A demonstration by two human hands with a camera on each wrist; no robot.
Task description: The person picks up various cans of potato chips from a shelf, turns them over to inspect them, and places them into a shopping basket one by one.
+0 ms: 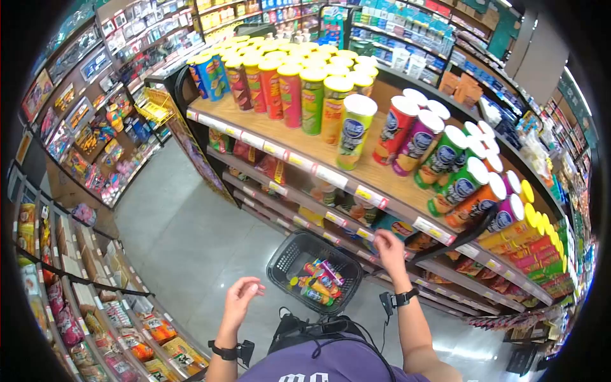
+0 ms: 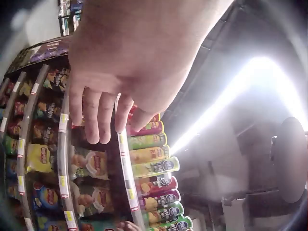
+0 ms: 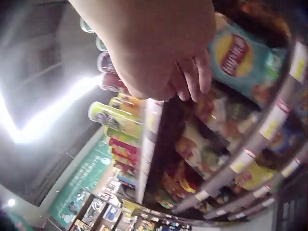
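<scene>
In the head view my left hand (image 1: 238, 299) hangs over the floor left of a black shopping basket (image 1: 275, 275), fingers loosely bent and holding nothing. My right hand (image 1: 391, 253) is in front of the lower shelves, right of the basket, also without anything in it; its fingers curl loosely. Several canisters of chips (image 1: 321, 283) lie in the basket. On the wooden top shelf, a light green chip canister (image 1: 356, 132) with a white lid stands near the front edge. The right wrist view shows a teal chip bag (image 3: 240, 57) beyond my right fingers (image 3: 192, 82).
Yellow-lidded canisters (image 1: 289, 95) crowd the top shelf's left part. White-lidded ones (image 1: 417, 143) stand to the right. Price tags (image 1: 328, 175) line the shelf edge. Another rack of packaged snacks (image 1: 121, 318) runs along the left, with grey floor (image 1: 191, 223) between.
</scene>
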